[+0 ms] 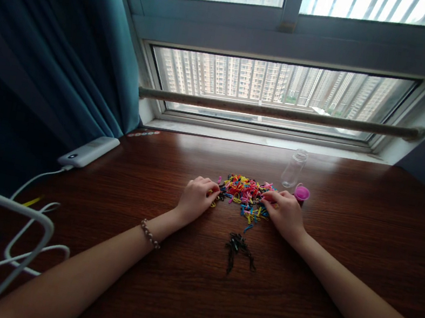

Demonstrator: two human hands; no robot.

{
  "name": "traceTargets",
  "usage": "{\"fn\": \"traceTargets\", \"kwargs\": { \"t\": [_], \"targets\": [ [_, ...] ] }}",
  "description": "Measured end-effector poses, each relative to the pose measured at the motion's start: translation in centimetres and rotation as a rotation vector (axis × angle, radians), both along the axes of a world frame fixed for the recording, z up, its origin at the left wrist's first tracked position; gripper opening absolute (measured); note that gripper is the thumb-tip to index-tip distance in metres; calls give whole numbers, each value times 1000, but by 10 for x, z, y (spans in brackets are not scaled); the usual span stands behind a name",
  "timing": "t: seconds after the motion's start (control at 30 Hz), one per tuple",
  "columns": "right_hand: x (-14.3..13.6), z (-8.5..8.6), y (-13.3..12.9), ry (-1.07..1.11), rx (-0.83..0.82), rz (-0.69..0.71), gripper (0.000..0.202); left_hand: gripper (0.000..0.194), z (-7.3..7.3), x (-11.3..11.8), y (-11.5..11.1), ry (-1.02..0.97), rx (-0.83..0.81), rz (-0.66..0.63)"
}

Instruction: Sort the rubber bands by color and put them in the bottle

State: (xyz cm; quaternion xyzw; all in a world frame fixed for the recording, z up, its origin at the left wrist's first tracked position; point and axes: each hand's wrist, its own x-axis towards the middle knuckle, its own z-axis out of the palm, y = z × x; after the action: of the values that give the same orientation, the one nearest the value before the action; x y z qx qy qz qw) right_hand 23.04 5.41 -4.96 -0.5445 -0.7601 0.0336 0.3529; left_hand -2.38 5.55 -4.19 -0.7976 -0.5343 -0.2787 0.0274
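A heap of small colourful rubber bands (246, 189) lies on the brown table in front of me, red, yellow, pink, blue and black mixed. At its left edge my left hand (196, 196) is closed, thumb and fingertips together; anything between them is too small to make out. My right hand (284, 214) reaches the heap's right edge, its fingertips also pinched among the bands, and what they grip is hidden. Nearer to me, between my forearms, is a separate small pile of black rubber bands (237, 248). A bracelet (150, 233) circles my left wrist.
Behind my right hand stand a clear plastic bottle (294, 168) and a pink lid (302, 192). On the left are a white power bank (89, 151) with a cable, a thick white tube (38, 216) and a blue curtain (103, 52). A window with a rail (278, 113) closes off the back.
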Motion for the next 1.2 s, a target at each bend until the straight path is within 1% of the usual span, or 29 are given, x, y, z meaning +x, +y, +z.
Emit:
{"fn": "traceTargets", "kwargs": {
  "t": [0.1,0.23,0.37,0.5,0.73,0.9,1.03,1.1,1.2],
  "targets": [
    [0,1,-1,-54,6,4,17,11,0,2,-3,29,23,43],
    [0,1,0,-31,-49,66,21,11,1,6,-6,40,15,34],
    [1,-3,4,70,-56,130,17,12,2,5,-6,28,-6,3],
    [2,-6,7,199,-55,114,16,11,2,5,-5,15,-20,-46],
    [1,0,5,383,-91,118,18,10,1,4,-4,-28,-28,-95],
    [1,3,4,435,-41,81,22,8,2,2,-1,-139,-57,-92],
    [1,5,3,513,-53,66,20,8,-2,-2,4,-283,-90,-108],
    [-2,7,0,581,-84,87,18,11,-5,-4,7,-361,-140,-127],
    [-8,11,-8,691,-167,180,18,18,-7,-6,9,-459,-215,-136]
  ]
}}
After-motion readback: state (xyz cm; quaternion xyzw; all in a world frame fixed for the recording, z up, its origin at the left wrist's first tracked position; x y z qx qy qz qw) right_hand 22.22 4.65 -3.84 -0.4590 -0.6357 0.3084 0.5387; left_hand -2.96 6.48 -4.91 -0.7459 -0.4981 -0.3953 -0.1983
